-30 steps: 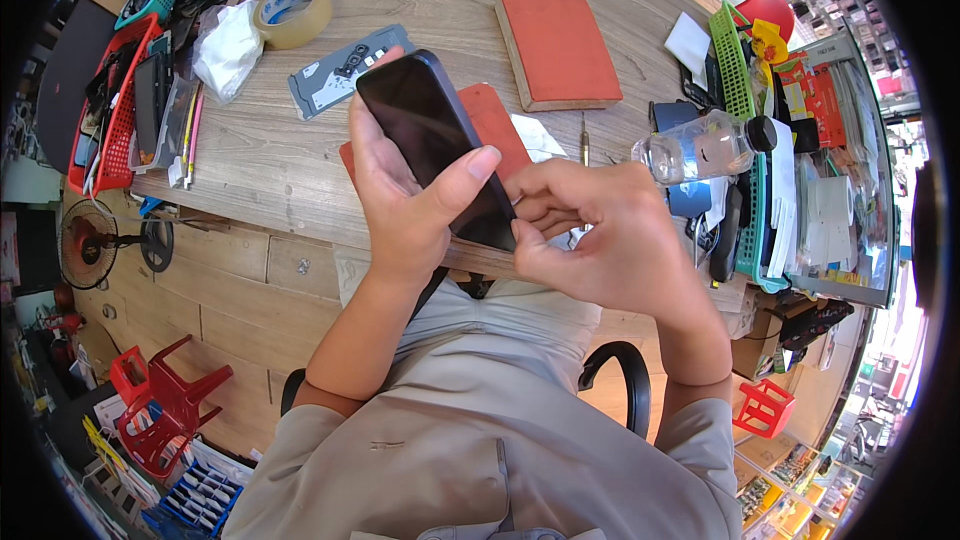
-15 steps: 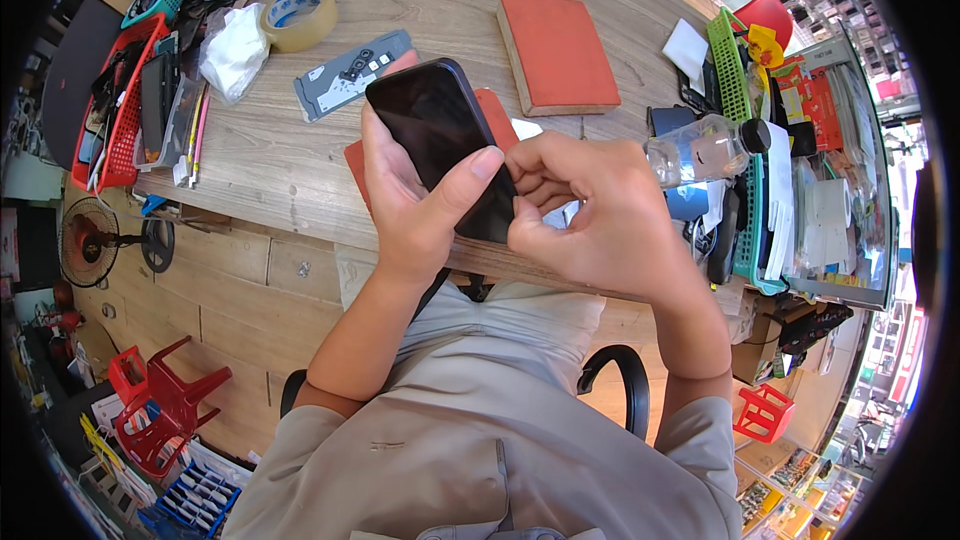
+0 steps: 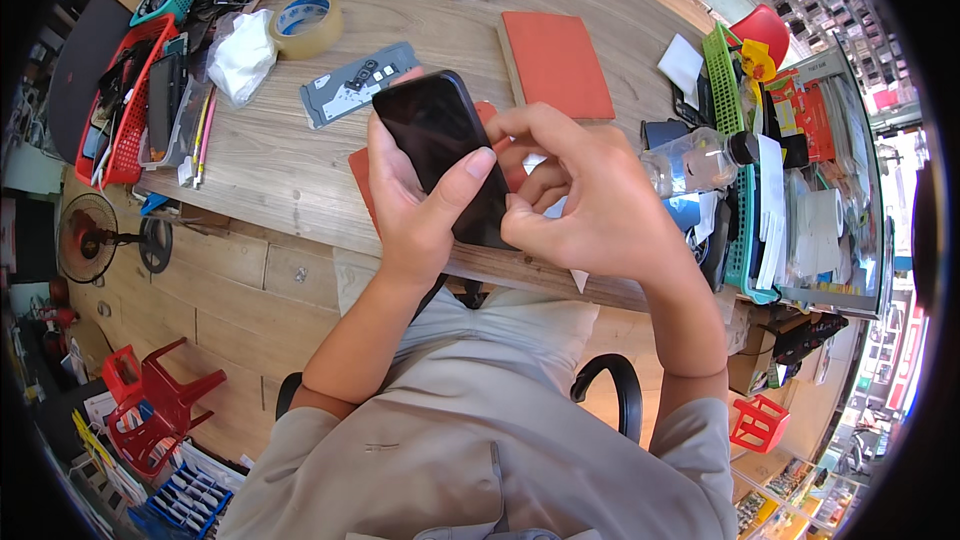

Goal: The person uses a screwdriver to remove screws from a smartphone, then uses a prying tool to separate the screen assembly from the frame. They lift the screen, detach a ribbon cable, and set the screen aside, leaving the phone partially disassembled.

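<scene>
Both hands on a dark phone

Closely held above the table's near edge, the black phone lies tilted in the left hand, whose fingers wrap its left side while the thumb lies across the dark glass. The right hand is curled shut against the phone's right edge, fingertips pinching at its rim; whether they hold anything small I cannot tell. The phone looks whole and its screen is dark, so the work seems early. Beyond lie an orange mat under the hands, a red pad, a tape roll and a clear bottle.
</scene>
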Tool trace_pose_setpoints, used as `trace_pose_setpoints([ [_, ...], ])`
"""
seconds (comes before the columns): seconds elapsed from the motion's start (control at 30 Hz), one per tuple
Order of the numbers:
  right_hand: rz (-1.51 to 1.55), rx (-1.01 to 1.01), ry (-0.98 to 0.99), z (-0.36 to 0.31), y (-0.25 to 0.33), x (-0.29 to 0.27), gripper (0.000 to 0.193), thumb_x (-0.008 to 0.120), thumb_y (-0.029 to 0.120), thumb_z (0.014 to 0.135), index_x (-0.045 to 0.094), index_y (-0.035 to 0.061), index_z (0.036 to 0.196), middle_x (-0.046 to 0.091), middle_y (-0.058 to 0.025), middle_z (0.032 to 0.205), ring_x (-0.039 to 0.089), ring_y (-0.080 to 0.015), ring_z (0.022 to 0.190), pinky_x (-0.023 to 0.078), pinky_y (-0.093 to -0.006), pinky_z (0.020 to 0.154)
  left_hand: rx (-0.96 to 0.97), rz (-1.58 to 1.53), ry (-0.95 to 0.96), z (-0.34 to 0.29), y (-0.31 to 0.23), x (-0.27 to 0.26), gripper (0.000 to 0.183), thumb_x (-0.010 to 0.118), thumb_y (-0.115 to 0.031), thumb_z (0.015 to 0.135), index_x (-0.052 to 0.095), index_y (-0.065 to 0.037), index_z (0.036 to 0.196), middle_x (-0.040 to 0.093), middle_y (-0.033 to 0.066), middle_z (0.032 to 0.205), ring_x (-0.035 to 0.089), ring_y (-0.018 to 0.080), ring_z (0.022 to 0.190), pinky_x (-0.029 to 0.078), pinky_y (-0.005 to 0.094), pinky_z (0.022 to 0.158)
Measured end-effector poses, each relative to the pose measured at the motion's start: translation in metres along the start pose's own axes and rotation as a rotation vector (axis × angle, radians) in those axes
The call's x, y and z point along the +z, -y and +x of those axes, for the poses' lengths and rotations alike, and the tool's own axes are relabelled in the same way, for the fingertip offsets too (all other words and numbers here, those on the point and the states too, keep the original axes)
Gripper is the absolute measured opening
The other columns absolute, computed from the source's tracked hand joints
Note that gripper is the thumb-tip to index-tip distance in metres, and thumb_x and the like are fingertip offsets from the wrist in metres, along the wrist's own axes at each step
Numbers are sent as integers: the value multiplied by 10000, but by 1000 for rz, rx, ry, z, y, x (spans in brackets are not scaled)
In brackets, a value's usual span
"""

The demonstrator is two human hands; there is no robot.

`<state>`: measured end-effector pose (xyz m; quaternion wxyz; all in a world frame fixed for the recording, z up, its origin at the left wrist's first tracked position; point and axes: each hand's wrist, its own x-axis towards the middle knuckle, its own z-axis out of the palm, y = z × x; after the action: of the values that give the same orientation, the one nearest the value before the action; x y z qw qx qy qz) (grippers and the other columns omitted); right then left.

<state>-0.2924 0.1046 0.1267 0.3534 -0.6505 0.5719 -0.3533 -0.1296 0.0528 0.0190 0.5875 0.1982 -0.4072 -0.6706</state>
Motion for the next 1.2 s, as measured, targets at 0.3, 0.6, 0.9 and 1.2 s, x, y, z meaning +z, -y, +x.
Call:
trace_pose_setpoints([
  [0.3,-246,-235,-78,-2,-13,5,456,729,-33,791,708,-19,1247,814,-180,997,839,-297,937,644,-373,881,6,-61,6,-3,8,1,354,628,-184,1173,477,-23,1449,690,169,1351,718,215,1201,618,393,1050],
  [0.6,-310,-247,-76,0,-10,4,308,716,-27,782,738,-32,1089,800,-162,887,812,-295,796,648,-365,810,55,11,43,-6,10,-5,315,561,-261,1205,486,-37,1413,702,153,1304,743,206,1114,651,379,947],
  [0.9,-137,-228,-33,5,-2,0,321,720,-26,776,758,-50,1094,819,-160,926,835,-259,858,651,-351,856,24,-49,48,-6,2,3,325,558,-305,1203,492,-42,1383,714,162,1275,765,247,1128,643,403,964],
  [1.2,-189,-396,-194,2,7,-4,310,745,10,788,787,-32,1092,830,-144,935,845,-240,858,650,-338,841,157,111,128,-13,12,-5,398,674,-284,1154,496,-3,1373,700,140,1283,694,177,1148,564,361,1026],
])
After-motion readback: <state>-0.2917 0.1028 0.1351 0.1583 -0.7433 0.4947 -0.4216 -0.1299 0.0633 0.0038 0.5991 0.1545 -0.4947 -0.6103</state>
